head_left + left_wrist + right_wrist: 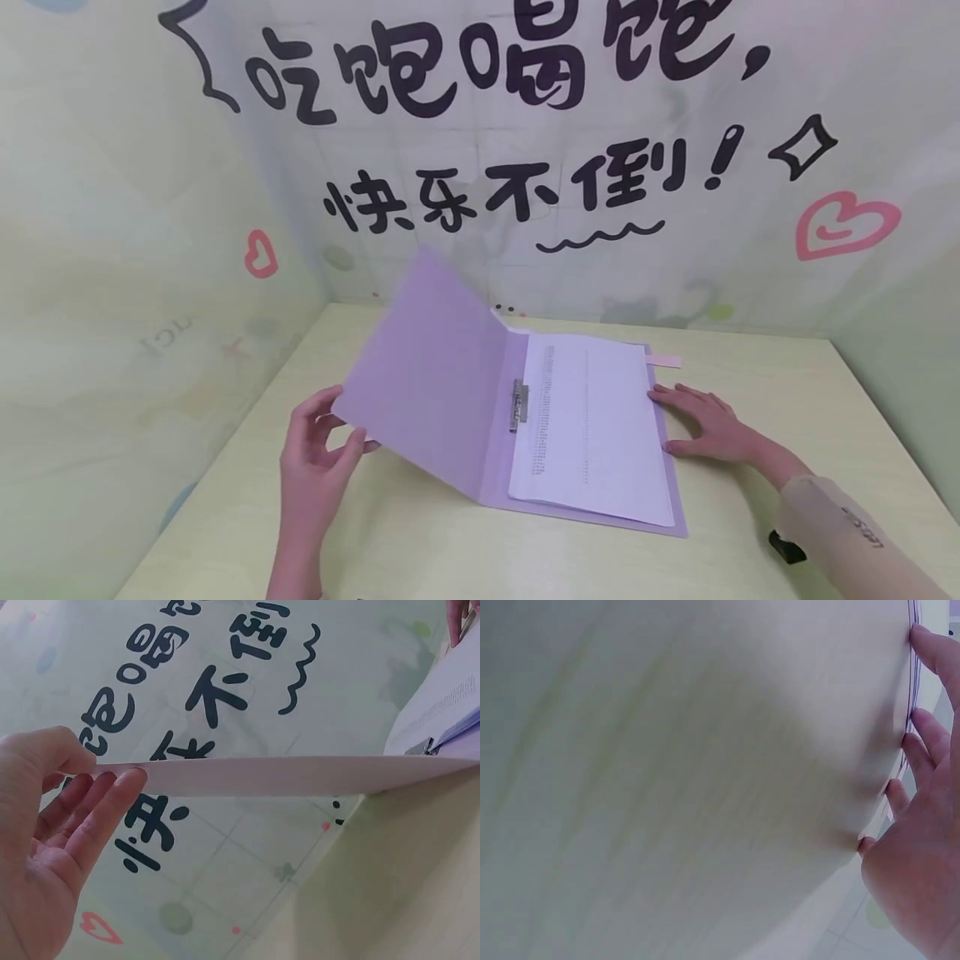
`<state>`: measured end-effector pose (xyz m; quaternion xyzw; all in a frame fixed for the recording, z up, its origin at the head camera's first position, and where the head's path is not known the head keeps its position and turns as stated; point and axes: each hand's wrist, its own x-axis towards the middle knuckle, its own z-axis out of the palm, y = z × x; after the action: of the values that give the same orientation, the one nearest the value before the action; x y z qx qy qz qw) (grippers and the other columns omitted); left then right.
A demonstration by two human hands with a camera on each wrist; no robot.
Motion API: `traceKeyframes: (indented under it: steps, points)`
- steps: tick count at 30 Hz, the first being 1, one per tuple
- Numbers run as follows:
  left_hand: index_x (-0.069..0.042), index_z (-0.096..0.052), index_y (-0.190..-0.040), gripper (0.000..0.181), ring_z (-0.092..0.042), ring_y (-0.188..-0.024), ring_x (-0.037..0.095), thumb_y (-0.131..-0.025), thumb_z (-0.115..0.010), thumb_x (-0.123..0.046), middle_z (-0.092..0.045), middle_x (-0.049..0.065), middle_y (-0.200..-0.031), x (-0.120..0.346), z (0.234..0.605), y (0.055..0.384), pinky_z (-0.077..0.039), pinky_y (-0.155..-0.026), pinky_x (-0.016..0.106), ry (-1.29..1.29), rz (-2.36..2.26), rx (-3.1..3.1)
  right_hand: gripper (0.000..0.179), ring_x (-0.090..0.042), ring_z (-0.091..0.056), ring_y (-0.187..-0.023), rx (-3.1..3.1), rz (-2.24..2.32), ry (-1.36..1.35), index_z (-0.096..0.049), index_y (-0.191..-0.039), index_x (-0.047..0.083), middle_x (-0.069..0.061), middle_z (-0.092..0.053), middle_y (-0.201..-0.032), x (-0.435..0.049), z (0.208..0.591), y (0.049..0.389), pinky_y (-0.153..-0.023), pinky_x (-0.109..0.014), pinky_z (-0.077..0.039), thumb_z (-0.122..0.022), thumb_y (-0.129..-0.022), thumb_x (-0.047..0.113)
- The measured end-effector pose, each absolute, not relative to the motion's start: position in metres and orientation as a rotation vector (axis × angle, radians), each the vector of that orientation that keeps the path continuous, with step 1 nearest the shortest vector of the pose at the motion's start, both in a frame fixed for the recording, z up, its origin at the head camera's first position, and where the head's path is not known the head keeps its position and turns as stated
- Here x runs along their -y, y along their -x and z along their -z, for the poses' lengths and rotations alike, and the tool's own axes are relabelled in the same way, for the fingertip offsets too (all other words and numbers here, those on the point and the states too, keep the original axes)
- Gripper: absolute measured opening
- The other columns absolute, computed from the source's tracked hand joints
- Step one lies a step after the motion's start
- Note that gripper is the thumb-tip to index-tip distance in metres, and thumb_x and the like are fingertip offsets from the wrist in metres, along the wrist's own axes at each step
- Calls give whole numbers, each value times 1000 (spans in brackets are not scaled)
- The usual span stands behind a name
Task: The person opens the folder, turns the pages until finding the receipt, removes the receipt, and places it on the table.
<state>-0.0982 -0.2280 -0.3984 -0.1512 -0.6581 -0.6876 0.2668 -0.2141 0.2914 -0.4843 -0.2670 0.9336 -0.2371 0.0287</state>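
Note:
A purple file folder (487, 479) lies on the table with its front cover (427, 375) raised at a slant to the left. My left hand (318, 454) pinches that cover near its lower left corner; in the left wrist view the cover shows almost edge-on between thumb and fingers. White printed sheets (600, 425) sit on the folder's right side, beside a metal clip (517, 406) near the spine. Along the right edge, my right hand (705, 425) touches the folder and papers with spread fingertips, also seen in the right wrist view.
From the folder's right edge a pale pink tab (664, 361) sticks out. The light wooden table (420, 558) is bordered by printed curtains (450, 275) at the back and sides. Something small and black (787, 547) shows by the right sleeve.

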Motion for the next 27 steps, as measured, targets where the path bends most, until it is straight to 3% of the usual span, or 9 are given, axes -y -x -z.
traceKeyframes:
  steps: [4, 11, 18, 21, 25, 27]
  points:
    - [15, -46, -132, 55, -64, -90, 11, -80, -57, 29, -59, 7, -117, 241, 406, 97, -61, -68, 25, 261, 1868, 1735, 76, -54, -26, -140, -2871, 746, 817, -44, -146, 11, -23, -40, -153, -291, 483, 213, -107, -77, -16, -74, -83, 41]
    - [8, -52, -130, 53, -65, -86, 6, -81, -62, 23, -61, 3, -116, 257, 417, 98, -59, -74, 19, -100, 1819, 1859, 77, -55, -26, -140, -2875, 749, 810, -44, -146, 10, -23, -40, -153, -293, 481, 213, -107, -77, -16, -75, -83, 41]
    - [-1, -59, -127, 45, -62, -85, -10, -84, -70, 9, -63, -19, -106, 281, 428, 98, -53, -78, 6, -460, 1549, 2196, 76, -54, -26, -141, -2876, 748, 821, -44, -146, 11, -21, -41, -154, -291, 481, 215, -107, -76, -16, -75, -83, 42]
    - [-2, -60, -127, 44, -58, -83, -16, -85, -71, 2, -68, -7, -111, 291, 435, 97, -51, -76, 4, -525, 1402, 2359, 77, -54, -26, -141, -2870, 747, 826, -44, -147, 11, -21, -41, -154, -290, 482, 216, -107, -77, -15, -74, -83, 42]
    - [-2, -58, -128, 45, -52, -79, -20, -86, -72, -3, -66, 21, -123, 301, 442, 98, -51, -71, 5, -517, 1248, 2575, 78, -54, -25, -141, -2866, 732, 815, -44, -147, 11, -21, -40, -154, -291, 483, 215, -107, -77, -15, -74, -83, 42]
    - [-1, -57, -129, 46, -55, -82, -14, -86, -72, -6, -66, 23, -121, 306, 446, 101, -51, -72, 6, -481, 1189, 2677, 78, -54, -25, -141, -2870, 729, 812, -43, -147, 11, -22, -40, -154, -291, 483, 214, -107, -77, -15, -74, -83, 42]
